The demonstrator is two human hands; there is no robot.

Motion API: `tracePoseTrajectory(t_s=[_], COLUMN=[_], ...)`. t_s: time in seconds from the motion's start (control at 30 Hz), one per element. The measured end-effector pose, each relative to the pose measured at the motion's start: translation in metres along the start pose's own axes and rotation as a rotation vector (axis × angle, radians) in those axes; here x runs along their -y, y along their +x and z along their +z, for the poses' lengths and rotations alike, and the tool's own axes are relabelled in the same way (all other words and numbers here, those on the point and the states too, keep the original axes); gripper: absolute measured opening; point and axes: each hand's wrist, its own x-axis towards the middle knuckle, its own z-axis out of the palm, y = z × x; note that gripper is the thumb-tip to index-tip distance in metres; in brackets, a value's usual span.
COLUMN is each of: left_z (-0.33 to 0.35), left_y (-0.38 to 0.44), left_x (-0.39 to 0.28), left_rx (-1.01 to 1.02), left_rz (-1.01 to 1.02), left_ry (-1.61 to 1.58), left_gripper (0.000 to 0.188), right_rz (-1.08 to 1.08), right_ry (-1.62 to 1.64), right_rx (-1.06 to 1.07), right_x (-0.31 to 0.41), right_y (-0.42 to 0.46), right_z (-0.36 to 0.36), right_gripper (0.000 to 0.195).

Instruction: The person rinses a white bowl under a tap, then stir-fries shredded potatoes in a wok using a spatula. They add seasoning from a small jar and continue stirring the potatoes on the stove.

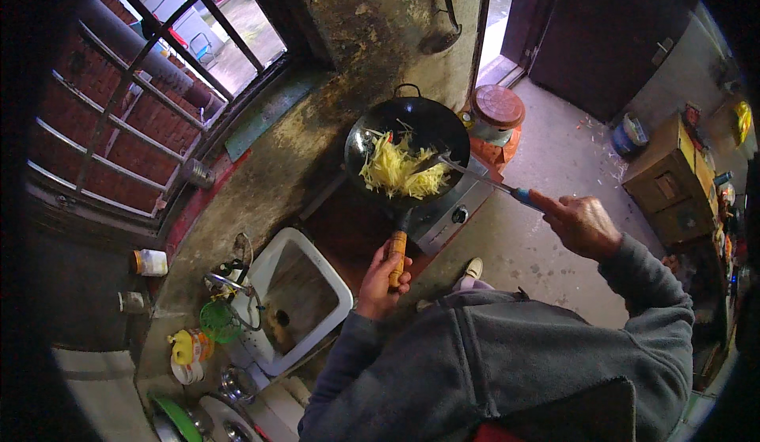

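Note:
My left hand is closed around the wooden handle of a black wok. The wok sits on a gas stove with a round knob at its front. Shredded pale yellow food, which looks like potato, lies in the wok with a few red bits. In my right hand is a long metal spatula with a blue grip; its blade is in the wok, touching the shreds on their right side. The burner below the wok is hidden.
A white sink with a tap stands left of the stove. A gas cylinder with a round reddish lid on top is by the doorway. A ladle hangs on the wall. Cardboard boxes stand at right, a green basket beside the sink.

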Motion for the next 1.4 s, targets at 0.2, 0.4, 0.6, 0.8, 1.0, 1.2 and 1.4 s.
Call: tracePoseTrajectory(t_s=[0.2, 0.4, 0.6, 0.8, 1.0, 1.2, 1.4], left_z=[0.008, -0.004, 0.001, 0.006, 0.006, 0.013, 0.005], left_y=[-0.002, 0.005, 0.000, 0.005, -0.001, 0.001, 0.001], left_x=[-0.003, 0.004, 0.005, 0.008, 0.007, 0.003, 0.005], left_rx=[-0.009, -0.025, -0.043, -0.009, -0.025, -0.036, -0.039], left_rz=[0.009, 0.009, 0.020, 0.010, 0.022, 0.018, 0.010], left_ry=[0.041, -0.028, 0.002, -0.015, -0.005, 0.007, 0.006], left_gripper=[0.047, 0.047, 0.048, 0.047, 0.045, 0.045, 0.046], right_rz=[-0.043, -0.026, 0.143, 0.791, 0.487, 0.836, 0.000], right_ry=[-0.116, -0.142, 0.536, 1.585, 1.142, 2.055, 0.868], right_rx=[0.141, -0.024, -0.335, 0.010, -0.271, 0.324, -0.141], right_x=[0.003, -0.027, -0.059, -0.031, -0.044, -0.072, -0.040], right_y=[0.012, 0.061, 0.055, 0.082, 0.083, 0.132, 0.090], right_z=[0.014, 0.068, 0.081, 0.153, 0.152, 0.160, 0.159], right_gripper=[0.052, 0.058, 0.040, 0.037, 0.040, 0.040, 0.048])
